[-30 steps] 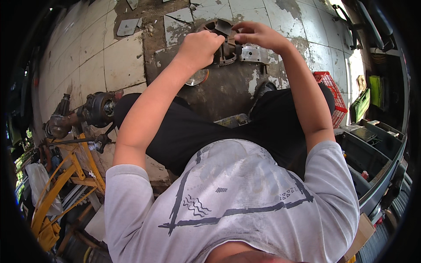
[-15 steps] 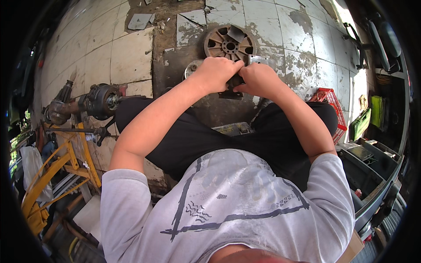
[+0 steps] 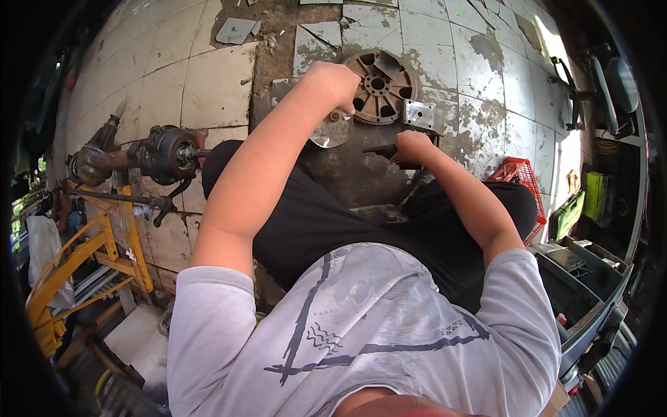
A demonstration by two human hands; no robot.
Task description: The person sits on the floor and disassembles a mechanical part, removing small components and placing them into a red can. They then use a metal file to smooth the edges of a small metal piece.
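My left hand (image 3: 336, 85) is raised over a pale, shiny round dish (image 3: 329, 136) with a brownish knob at its middle. Its fingers curl downward beside the toothed flywheel (image 3: 386, 99), and whatever they hold is hidden. My right hand (image 3: 413, 147) is closed around a dark metal part (image 3: 379, 150) whose narrow end points left. A dark, flat piece (image 3: 388, 65) lies on the flywheel. Between the flywheel and my right hand is a silvery metal block (image 3: 421, 115) with holes in it.
A dark axle assembly (image 3: 161, 154) lies to my left, above a yellow metal frame (image 3: 111, 243). By my right knee stands a red plastic basket (image 3: 522, 179); an open grey toolbox (image 3: 580, 278) is nearer me. Broken tile pieces (image 3: 235, 30) lie on the worn floor.
My hands were together in front of the flywheel and have parted. The left moved up and left over the round dish; the right came slightly nearer with the dark metal part.
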